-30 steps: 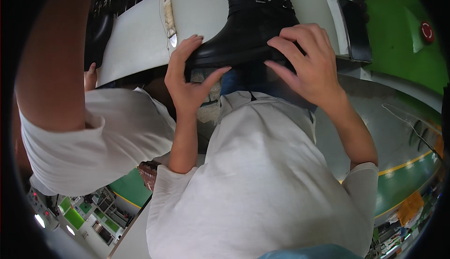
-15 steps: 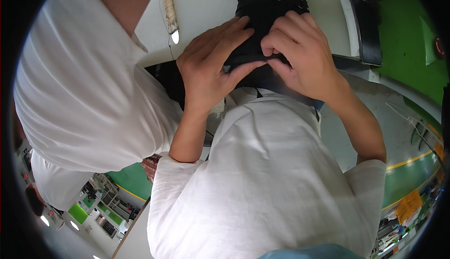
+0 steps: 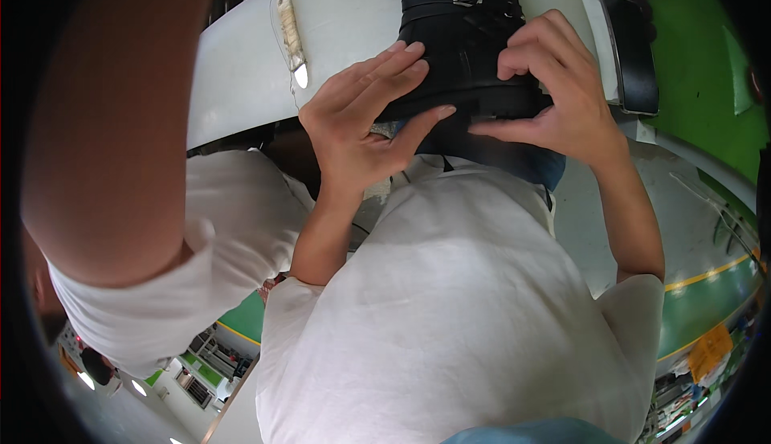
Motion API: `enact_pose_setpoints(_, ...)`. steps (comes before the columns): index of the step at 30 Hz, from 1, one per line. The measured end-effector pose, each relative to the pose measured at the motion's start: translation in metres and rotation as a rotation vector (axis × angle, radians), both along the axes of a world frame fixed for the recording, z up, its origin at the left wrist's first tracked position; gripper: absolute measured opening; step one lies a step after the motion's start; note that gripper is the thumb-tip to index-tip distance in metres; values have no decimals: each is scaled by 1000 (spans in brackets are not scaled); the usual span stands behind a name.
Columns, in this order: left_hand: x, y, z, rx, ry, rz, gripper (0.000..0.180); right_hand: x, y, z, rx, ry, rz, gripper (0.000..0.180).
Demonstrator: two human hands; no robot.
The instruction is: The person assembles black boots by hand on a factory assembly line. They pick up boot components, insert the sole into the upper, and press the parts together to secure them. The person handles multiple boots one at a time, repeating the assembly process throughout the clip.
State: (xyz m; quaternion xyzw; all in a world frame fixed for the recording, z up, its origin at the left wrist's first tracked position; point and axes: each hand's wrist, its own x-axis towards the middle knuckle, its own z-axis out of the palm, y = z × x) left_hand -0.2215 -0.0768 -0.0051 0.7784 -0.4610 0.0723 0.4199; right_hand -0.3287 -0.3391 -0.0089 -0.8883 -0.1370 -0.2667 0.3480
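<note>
Flanking black boot (image 3: 458, 66), inside hidden: left hand (image 3: 361, 122), right hand (image 3: 577, 94).

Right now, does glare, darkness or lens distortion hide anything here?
Head view: glare whitens the metal tip of the wrapped-handle tool; the black boot loses detail along its shaded lower edge; the white tabletop looks bowed, and the corners go black.

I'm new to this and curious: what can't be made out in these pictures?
Head view: top of the black boot, cut off by the upper edge.
Head view: boot surface behind the left grip, which hides it.
Head view: far end of the co-worker's arm, beyond the upper edge.
</note>
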Motion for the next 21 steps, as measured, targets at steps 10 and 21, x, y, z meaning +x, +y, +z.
enact_pose_setpoints(10,-3,-6,5,13,-10,4,52,7,-4,-11,95,72,20,58)
enact_pose_setpoints(21,-10,-5,-5,-46,-228,58,51,10,2,-39,968,119,-203,89)
